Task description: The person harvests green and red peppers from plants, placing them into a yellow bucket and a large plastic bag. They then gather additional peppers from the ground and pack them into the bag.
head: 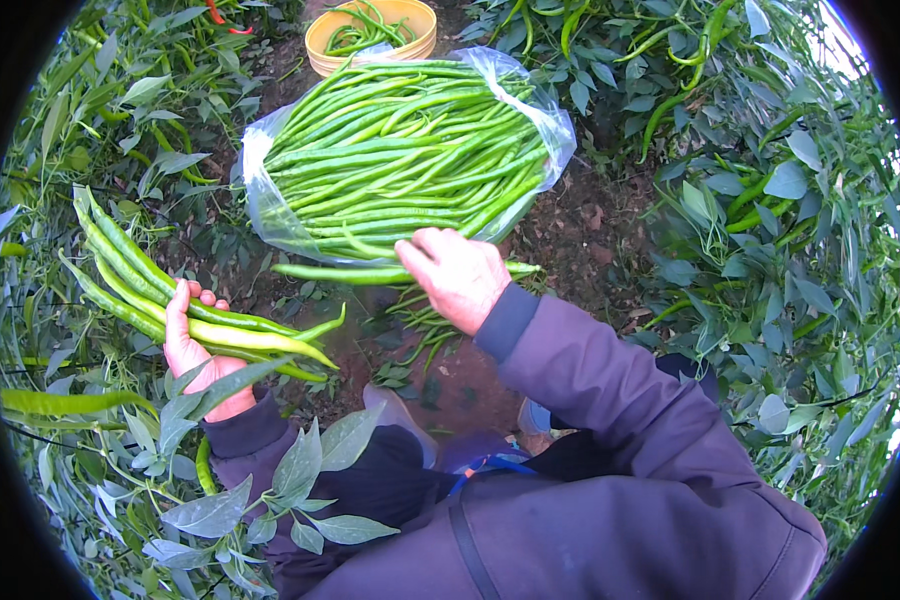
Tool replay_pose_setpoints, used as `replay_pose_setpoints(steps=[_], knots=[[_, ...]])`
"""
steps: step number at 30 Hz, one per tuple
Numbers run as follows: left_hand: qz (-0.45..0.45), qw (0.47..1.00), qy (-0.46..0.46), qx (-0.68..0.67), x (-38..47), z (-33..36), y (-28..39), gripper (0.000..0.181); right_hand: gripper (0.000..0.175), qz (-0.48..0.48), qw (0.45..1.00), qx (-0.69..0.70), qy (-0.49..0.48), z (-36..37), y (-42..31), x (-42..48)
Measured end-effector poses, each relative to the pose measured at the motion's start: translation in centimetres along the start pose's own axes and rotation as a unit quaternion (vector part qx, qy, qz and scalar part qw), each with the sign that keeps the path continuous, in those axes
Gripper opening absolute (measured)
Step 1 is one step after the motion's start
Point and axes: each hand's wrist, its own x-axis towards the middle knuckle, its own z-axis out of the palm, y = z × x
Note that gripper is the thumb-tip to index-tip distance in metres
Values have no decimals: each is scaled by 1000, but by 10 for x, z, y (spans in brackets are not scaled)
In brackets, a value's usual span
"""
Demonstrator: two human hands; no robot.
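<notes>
My left hand is closed around a bunch of several long green chili peppers, one of them paler yellow-green, their ends sticking out on both sides. At the near edge of a clear plastic bag is my right hand, its fingers curled. A long green pepper runs crosswise under that hand and shows on both sides of it; the hand covers its middle and seems to grip it. Long green peppers, mostly laid side by side, fill the bag on the ground.
Beyond the bag stands a yellow tub with some green peppers. Small thin peppers lie on the soil below my right hand. Pepper plants line both sides, and a leafy branch crosses before my left sleeve.
</notes>
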Motion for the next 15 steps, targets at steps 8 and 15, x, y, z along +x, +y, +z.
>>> replay_pose_setpoints(steps=[8, 15], knots=[[23, 999, 4, 30, -6, 4, -3, 26, 28, 59, 997, 11, -56, 31, 66, 6], [-12, 1000, -9, 20, -12, 8, -5, 25, 46, 35, 995, 53, -81, 19, 89, 1]])
